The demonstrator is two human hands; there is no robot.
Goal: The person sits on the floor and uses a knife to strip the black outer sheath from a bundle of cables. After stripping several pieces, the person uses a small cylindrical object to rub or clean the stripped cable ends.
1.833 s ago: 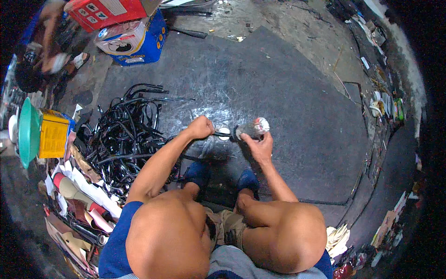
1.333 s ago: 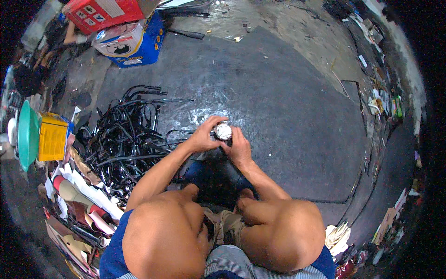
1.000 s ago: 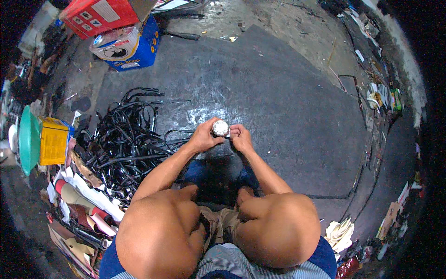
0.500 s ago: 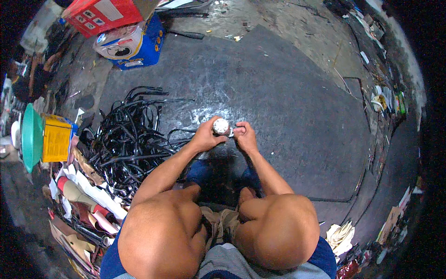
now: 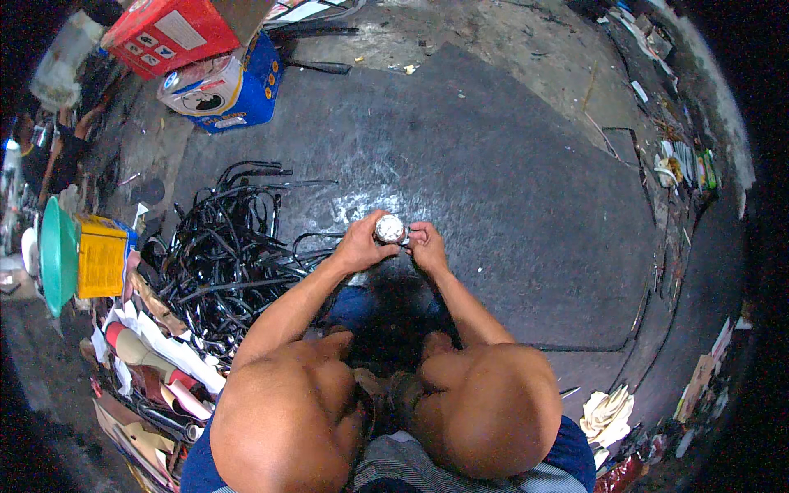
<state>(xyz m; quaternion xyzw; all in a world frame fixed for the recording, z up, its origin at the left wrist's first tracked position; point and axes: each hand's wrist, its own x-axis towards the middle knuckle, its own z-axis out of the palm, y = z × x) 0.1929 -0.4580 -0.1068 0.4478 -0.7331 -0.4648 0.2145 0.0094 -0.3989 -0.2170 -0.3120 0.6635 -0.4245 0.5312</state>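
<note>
My left hand (image 5: 359, 246) is wrapped round a small round can (image 5: 389, 228) with a white, speckled top, held above the dark floor sheet between my knees. Close against the can's right side, my right hand (image 5: 427, 249) has its fingers curled in a pinch. Whatever lies between those fingertips is too small to name. To the left of my left hand spreads a tangled heap of shiny black strips (image 5: 230, 238). One strip loops out from the heap toward my left wrist.
A dark sheet (image 5: 509, 214) covers the floor. At the far left stand a blue-and-white tin box (image 5: 246, 90) and a red carton (image 5: 164, 37). Nearer left are a yellow container (image 5: 103, 256), a green basin (image 5: 57, 256) and paper scraps. Crumpled cream cloth (image 5: 606, 417) lies by my right knee.
The view has shifted slightly. My right hand's fingers are a little closer to the can's side. My left hand keeps its hold on the can.
</note>
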